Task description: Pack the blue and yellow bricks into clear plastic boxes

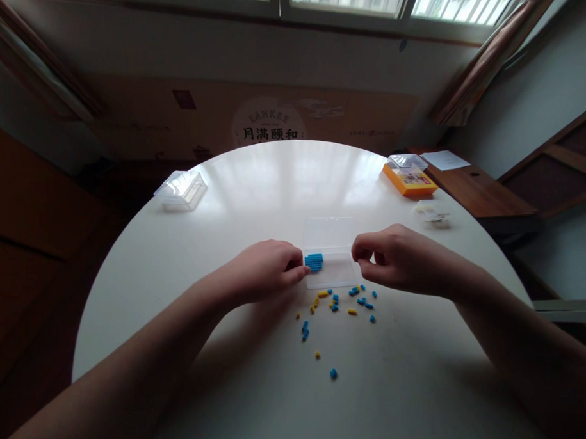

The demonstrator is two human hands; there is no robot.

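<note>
My left hand (268,269) rests on the white round table (235,202), fingers curled and pinched on a small blue block of tiny bricks (314,261). The block sits at the left edge of a clear flat plastic lid (329,240). My right hand (395,257) is just right of the lid, with fingertips pinched together; what they hold is too small to make out. Several loose blue and yellow tiny bricks (341,304) are scattered on the table in front of both hands.
A clear plastic box (180,189) stands at the table's far left. An orange box (409,178) with a clear lid on it sits at the far right, with a small clear bag (432,213) near it. A wooden side table with paper (445,159) is beyond.
</note>
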